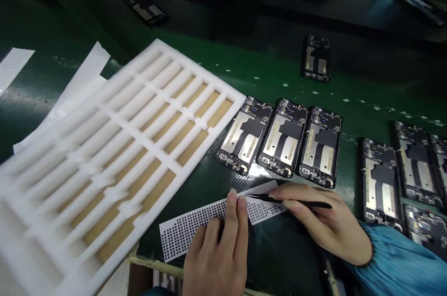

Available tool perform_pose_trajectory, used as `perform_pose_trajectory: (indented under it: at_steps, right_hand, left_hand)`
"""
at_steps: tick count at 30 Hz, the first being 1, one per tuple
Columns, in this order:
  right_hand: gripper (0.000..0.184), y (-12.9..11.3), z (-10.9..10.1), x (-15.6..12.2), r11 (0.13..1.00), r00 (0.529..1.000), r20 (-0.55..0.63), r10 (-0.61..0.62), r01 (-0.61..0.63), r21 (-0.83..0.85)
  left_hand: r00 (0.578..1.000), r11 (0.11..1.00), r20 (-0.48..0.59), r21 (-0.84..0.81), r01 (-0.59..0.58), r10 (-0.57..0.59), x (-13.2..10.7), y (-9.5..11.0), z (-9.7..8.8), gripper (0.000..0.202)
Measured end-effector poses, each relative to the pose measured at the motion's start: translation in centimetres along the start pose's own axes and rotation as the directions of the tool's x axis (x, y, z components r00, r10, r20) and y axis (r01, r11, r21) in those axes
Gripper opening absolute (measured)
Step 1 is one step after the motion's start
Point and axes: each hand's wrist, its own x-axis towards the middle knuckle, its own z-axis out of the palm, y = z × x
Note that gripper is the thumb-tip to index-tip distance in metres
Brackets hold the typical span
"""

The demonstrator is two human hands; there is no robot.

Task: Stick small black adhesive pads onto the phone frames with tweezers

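A white strip sheet [190,228] printed or covered with rows of small black dots lies slantwise on the green worktop. My left hand [220,249] holds it, with two fingertips pressed together near its upper edge. Something black shows beside and between these fingers; its kind is hidden. From the right, my right hand [324,221] grips black tweezers [307,203] in a pinch. Their thin tips touch or hover at the sheet near my left fingertips. Just beyond stand three opened phone bodies in a row: left [246,135], middle [283,137] and right [320,147].
A white foam tray [167,158] with long slots fills the left side. More opened phone bodies [382,179] lie at the right, and one [316,58] sits farther back. Dark devices [146,9] rest on the far surface. Paper strips [75,86] lie behind the tray.
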Motion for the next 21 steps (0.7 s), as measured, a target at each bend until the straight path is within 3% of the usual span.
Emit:
perform_pose_trajectory:
  at_steps: [12, 16, 21]
  right_hand:
    - [0.024, -1.0, 0.1, -0.4, 0.994, 0.998, 0.03, -0.048, 0.051, -0.1]
    - [0.022, -1.8, -0.3, 0.8, 0.996, 0.995, 0.102, 0.017, -0.008, -0.092]
    - [0.024, -1.7, 0.2, 0.6, 0.998, 0.998, 0.038, 0.05, -0.048, -0.04]
  left_hand:
    - [0.999, 1.0, -0.042, 0.006, -0.014, 0.015, 0.0, -0.1, 0.5, 0.053]
    - [0.996, 1.0, -0.091, -0.028, 0.003, -0.005, -0.1, -0.1, 1.0, 0.053]
    - [0.992, 0.997, -0.123, -0.071, 0.004, -0.013, -0.3, -0.1, 1.5, 0.057]
